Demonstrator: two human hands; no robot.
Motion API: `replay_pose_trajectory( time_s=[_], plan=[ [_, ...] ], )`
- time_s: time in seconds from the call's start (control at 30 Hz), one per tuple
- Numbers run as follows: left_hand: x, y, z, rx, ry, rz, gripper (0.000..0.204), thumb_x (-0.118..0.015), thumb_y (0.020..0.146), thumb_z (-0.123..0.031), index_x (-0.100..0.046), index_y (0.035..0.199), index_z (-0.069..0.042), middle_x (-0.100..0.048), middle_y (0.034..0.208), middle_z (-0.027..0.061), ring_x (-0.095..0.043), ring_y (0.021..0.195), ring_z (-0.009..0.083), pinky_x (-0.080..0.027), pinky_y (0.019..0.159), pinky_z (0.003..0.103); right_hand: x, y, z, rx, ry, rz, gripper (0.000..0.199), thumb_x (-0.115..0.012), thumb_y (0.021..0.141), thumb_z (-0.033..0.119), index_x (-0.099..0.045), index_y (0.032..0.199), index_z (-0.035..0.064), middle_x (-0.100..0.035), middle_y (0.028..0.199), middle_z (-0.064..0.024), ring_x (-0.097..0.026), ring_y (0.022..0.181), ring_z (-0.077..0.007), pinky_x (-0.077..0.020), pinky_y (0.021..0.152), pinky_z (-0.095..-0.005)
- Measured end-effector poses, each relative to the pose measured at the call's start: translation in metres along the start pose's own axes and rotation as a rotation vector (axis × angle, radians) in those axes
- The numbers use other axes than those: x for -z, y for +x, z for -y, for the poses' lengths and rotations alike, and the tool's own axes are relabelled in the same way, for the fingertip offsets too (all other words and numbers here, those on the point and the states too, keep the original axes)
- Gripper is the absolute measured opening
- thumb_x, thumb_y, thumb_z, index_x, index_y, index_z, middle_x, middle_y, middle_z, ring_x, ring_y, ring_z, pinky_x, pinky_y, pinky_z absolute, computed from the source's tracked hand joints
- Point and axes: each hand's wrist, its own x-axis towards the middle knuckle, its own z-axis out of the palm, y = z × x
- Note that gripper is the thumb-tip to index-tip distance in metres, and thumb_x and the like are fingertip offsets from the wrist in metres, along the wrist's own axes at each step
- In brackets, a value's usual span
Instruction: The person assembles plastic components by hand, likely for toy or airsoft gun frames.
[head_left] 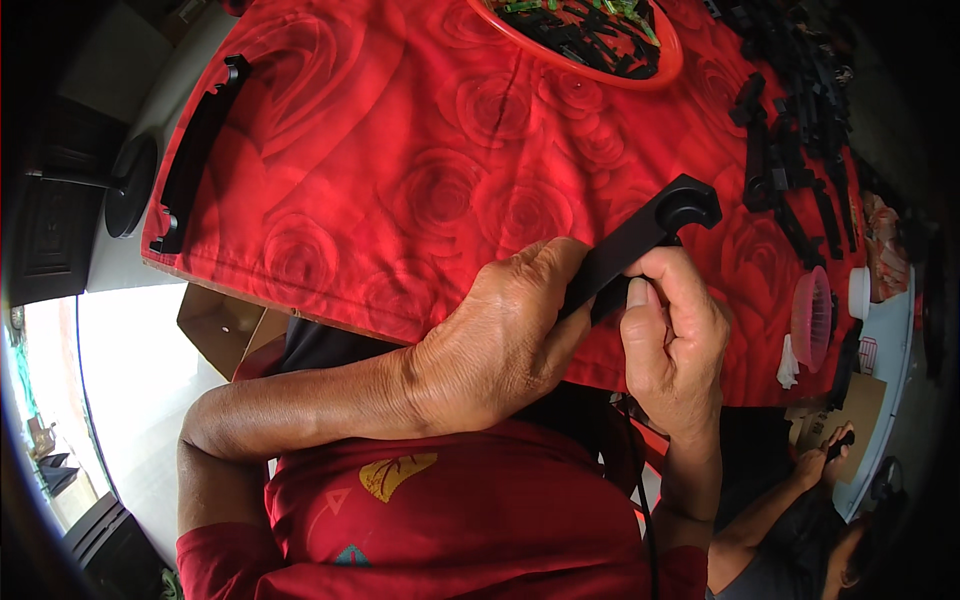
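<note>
My left hand (510, 325) is wrapped round a long black plastic bar (632, 238), which is held tilted above the near edge of the table. The bar's far end has a rounded, hook-like cut-out and points up and to the right. Just right of the bar, my right hand (675, 345) is closed, thumb and forefinger pinched together close to its underside. A dark piece shows between that thumb and the bar, but what the fingers grip is hidden. A similar black bar (195, 150) lies along the table's left edge.
A red rose-patterned cloth (400, 200) covers the table. At the far side stands an orange-red bowl (662, 78) of black strips and green bits. Black parts (805, 130) pile up at right, beyond a pink basket (812, 320). Another person's hands (812, 462) hold something black at lower right.
</note>
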Motion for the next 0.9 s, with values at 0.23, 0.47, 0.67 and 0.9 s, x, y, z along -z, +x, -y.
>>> replay_pose_trajectory(
  time_s=[0.23, 0.47, 0.67, 0.9],
  plan=[
    [-0.002, 0.0, 0.001, -0.009, -0.015, 0.0, 0.019, -0.062, 0.098, -0.005, -0.06, 0.115, 0.003, -0.062, 0.086, 0.0179, -0.069, 0.076, 0.0273, -0.053, 0.067, 0.04, 0.0, -0.002, -0.003, 0.02, 0.015, -0.017, 0.014, -0.059, 0.094, -0.004, -0.063, 0.106, -0.0001, -0.063, 0.083, -0.0068, -0.06, 0.061, -0.0128, -0.048, 0.055, -0.0289],
    [-0.004, 0.0, 0.007, -0.012, 0.001, -0.02, 0.017, -0.062, 0.1, -0.007, -0.059, 0.114, 0.003, -0.062, 0.087, 0.0181, -0.068, 0.075, 0.0275, -0.053, 0.067, 0.04, 0.002, 0.004, -0.001, -0.073, 0.076, 0.065, 0.013, -0.059, 0.096, -0.005, -0.063, 0.108, -0.0011, -0.064, 0.083, -0.0078, -0.061, 0.061, -0.0108, -0.0481, 0.056, -0.0284],
    [0.001, 0.003, 0.0, -0.027, -0.003, -0.014, 0.017, -0.063, 0.1, -0.009, -0.059, 0.113, 0.002, -0.063, 0.086, 0.0165, -0.068, 0.075, 0.0239, -0.053, 0.066, 0.038, 0.012, 0.001, 0.002, -0.003, 0.043, -0.018, 0.017, -0.061, 0.097, -0.005, -0.068, 0.112, -0.0031, -0.071, 0.091, -0.0104, -0.064, 0.064, -0.0111, -0.05, 0.057, -0.0285],
    [0.009, 0.0, -0.01, -0.054, 0.025, 0.032, 0.015, -0.063, 0.1, -0.01, -0.058, 0.109, 0.002, -0.061, 0.081, 0.0135, -0.066, 0.071, 0.0224, -0.051, 0.063, 0.039, 0.052, 0.037, 0.024, 0.355, -0.602, -0.047, 0.058, -0.075, 0.07, 0.014, -0.07, 0.127, -0.0007, -0.061, 0.132, -0.0221, -0.065, 0.111, -0.0331, -0.0513, 0.097, -0.0395]
  ],
)
